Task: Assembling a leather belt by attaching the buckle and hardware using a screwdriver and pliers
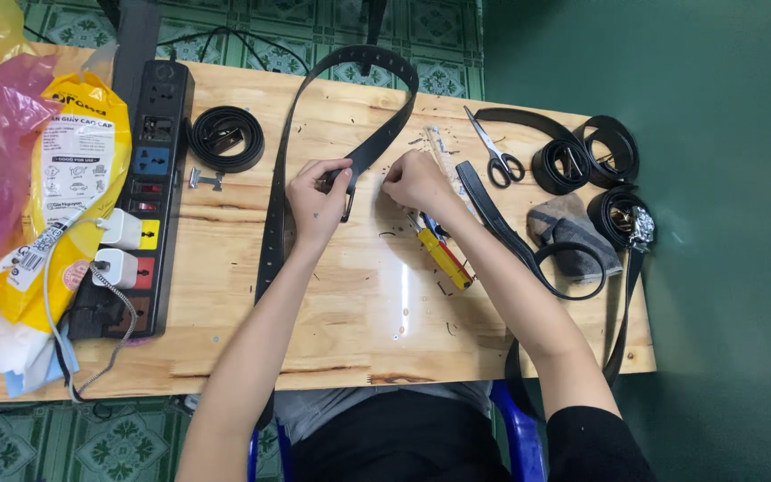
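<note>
The two bare forearms are seen nearest the camera, rising from the bottom edge and converging toward the middle of the tabletop (332,330). The wooden tabletop is seen to carry a long black belt (271,232), which is laid in an arch: one limb runs lengthwise away from the person along the left forearm, loops over the far edge, and descends obliquely to the hands. The free end of that belt is held by the left hand (317,198), the fingers being closed in a pinch on it beside a small buckle part. The right hand (417,183) is placed just to the right, fingers bunched at the tabletop; whether anything is gripped cannot be told. The left hand is thus the nearer to the belt end. A yellow-handled tool (443,257) is noted under the right wrist, and scissors (495,150) further right.
</note>
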